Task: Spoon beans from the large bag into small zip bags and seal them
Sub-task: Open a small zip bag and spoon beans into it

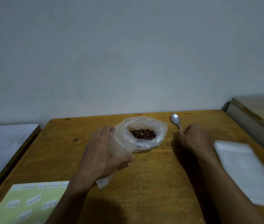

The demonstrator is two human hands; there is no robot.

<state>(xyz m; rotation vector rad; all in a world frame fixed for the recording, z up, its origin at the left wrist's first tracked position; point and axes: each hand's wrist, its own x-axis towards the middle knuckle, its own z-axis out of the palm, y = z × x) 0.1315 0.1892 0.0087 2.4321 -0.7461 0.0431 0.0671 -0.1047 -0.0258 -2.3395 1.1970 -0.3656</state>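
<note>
A large clear plastic bag [150,126] stands open in the middle of the wooden table [152,175], with brown beans [143,134] visible inside. My left hand [99,156] grips a small empty zip bag [121,143] just left of the large bag, its lower end sticking out under my palm. A metal spoon [175,118] lies on the table to the right of the large bag, bowl pointing away. My right hand [192,138] has its fingertips closed on the end of the spoon's handle.
A stack of flat white zip bags [247,168] lies at the right edge of the table. A pale green sheet with small white labels [31,202] sits at the front left. A white board [3,143] is off the left edge, a wooden surface [260,113] at far right.
</note>
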